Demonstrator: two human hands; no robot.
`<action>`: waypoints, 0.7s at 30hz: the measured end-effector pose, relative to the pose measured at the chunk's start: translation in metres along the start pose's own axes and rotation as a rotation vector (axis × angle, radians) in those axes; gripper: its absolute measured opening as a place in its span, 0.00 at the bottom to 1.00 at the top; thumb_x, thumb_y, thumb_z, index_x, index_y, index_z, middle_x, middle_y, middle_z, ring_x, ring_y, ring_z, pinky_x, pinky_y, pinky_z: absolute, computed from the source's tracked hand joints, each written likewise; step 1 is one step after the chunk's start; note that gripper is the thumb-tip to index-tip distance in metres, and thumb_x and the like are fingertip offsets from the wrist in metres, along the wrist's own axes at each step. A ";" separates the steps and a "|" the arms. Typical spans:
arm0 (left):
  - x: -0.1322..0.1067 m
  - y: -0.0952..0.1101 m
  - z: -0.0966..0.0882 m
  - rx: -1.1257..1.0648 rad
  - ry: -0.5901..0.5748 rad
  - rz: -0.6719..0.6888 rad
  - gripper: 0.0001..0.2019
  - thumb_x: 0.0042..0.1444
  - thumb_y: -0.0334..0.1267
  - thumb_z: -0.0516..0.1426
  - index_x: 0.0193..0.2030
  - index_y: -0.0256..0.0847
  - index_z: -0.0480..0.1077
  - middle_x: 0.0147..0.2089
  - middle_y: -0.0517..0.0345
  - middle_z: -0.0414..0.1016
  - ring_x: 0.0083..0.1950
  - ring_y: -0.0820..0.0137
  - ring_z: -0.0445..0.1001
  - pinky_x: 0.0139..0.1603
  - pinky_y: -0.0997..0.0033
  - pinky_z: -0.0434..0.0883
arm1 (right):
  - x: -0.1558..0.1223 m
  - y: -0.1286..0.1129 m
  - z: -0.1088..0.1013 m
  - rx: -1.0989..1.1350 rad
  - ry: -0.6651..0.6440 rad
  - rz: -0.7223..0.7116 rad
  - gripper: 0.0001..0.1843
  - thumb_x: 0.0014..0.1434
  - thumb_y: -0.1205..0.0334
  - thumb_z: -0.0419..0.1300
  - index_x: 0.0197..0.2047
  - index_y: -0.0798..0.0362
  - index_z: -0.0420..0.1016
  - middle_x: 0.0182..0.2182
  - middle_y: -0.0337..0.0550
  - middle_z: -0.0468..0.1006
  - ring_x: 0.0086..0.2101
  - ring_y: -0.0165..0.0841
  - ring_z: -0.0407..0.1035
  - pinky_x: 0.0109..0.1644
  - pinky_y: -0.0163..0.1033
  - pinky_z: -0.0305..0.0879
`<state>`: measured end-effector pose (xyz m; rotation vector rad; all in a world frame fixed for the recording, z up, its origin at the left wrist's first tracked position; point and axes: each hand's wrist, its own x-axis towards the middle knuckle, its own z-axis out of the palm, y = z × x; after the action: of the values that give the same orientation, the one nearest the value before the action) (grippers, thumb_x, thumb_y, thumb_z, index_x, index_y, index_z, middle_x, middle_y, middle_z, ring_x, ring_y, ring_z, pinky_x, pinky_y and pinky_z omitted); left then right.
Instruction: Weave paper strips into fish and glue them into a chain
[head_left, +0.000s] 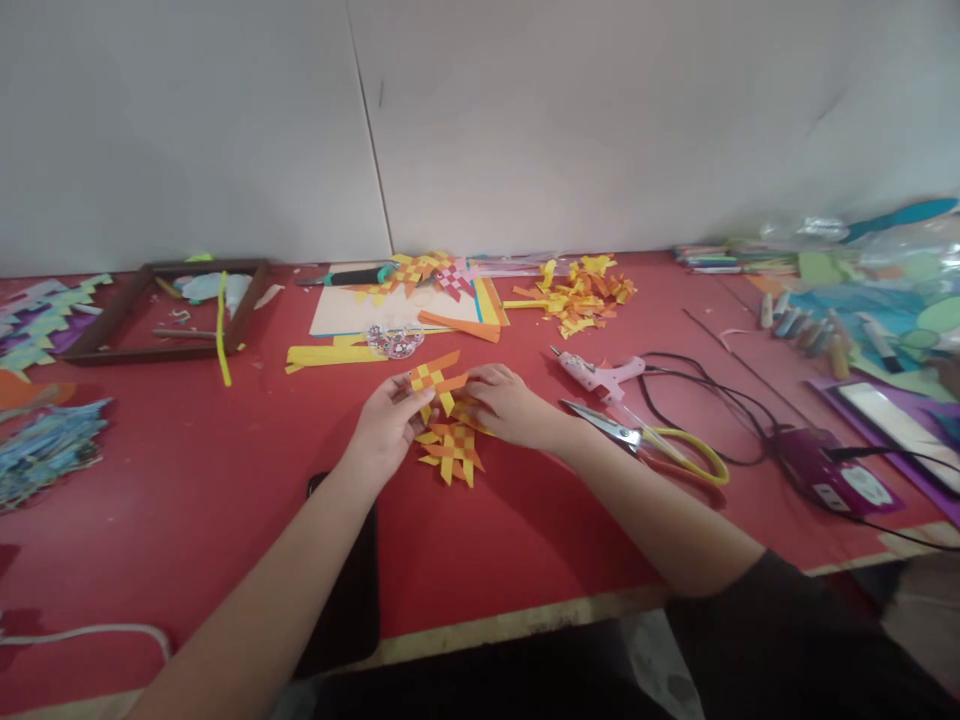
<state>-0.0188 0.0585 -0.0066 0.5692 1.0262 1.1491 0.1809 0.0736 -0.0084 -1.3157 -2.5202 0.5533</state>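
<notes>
Head view. Pinches a woven orange-and-yellow paper piece (435,380) in the left hand (390,425), fingertips closed on its edge, well left of the pink glue gun (600,375). Lays the right hand (510,405) curled over the same piece, just left of the glue gun; cannot tell whether gripping or only pressing. Leaves a second woven piece (452,452) flat on the red table (225,480), left of the glue gun and nearer. Keeps scissors (645,440) just beside the glue gun, on its near side.
</notes>
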 end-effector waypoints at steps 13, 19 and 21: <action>-0.019 0.001 -0.006 0.047 -0.059 -0.070 0.15 0.47 0.29 0.70 0.41 0.37 0.73 0.39 0.57 0.79 0.37 0.71 0.79 0.37 0.74 0.77 | -0.104 0.117 -0.088 -0.237 0.343 0.428 0.22 0.58 0.68 0.51 0.54 0.54 0.76 0.54 0.57 0.78 0.52 0.50 0.73 0.55 0.56 0.69; -0.023 0.002 -0.006 0.043 -0.068 -0.088 0.15 0.45 0.31 0.71 0.39 0.37 0.73 0.38 0.58 0.80 0.35 0.75 0.77 0.37 0.77 0.75 | -0.102 0.152 -0.070 -0.264 0.202 0.327 0.25 0.48 0.76 0.53 0.46 0.51 0.80 0.45 0.53 0.83 0.44 0.45 0.77 0.47 0.46 0.70; -0.023 0.003 -0.005 0.035 -0.066 -0.094 0.14 0.46 0.31 0.71 0.39 0.37 0.74 0.37 0.58 0.79 0.33 0.76 0.76 0.37 0.77 0.75 | -0.100 0.155 -0.068 -0.283 0.218 0.307 0.23 0.47 0.76 0.54 0.43 0.51 0.80 0.41 0.53 0.84 0.42 0.45 0.76 0.46 0.47 0.69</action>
<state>-0.0259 0.0372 0.0023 0.5770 1.0077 1.0256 0.3765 0.0870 -0.0191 -1.7751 -2.2922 0.0977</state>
